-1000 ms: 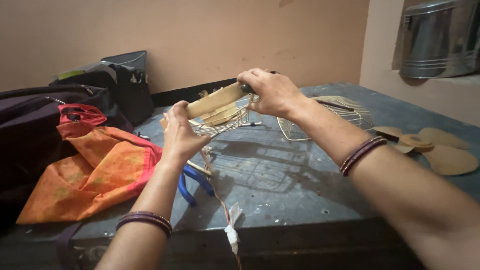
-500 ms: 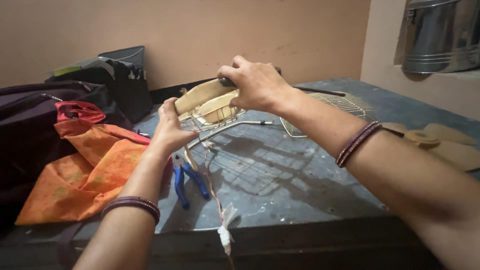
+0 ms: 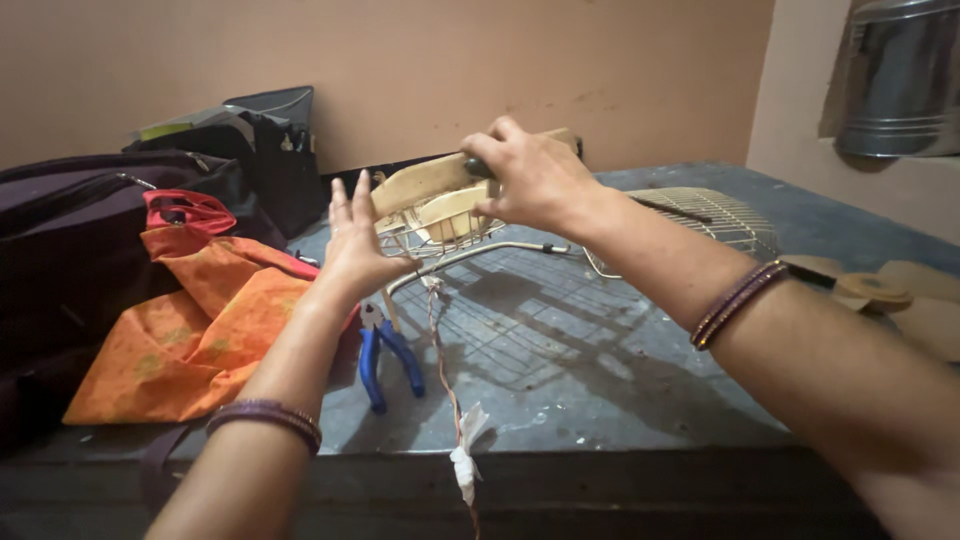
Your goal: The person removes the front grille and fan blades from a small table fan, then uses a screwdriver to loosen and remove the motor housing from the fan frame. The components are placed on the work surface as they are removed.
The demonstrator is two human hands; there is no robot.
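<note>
Half the fan body point(image 3: 430, 190) hides behind right hand point(image 3: 535, 180).

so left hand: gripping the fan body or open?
Open. Left hand has fingers spread, palm against the cream fan body's end; right hand grips its top.

You hold a cream fan body point(image 3: 430, 195) tilted above the grey surface point(image 3: 560, 350), its long beige part sloping up to the right. A wire guard point(image 3: 440, 235) is fixed beneath it, and a thin cord point(image 3: 445, 370) with a white tag hangs down from it over the front edge.
</note>
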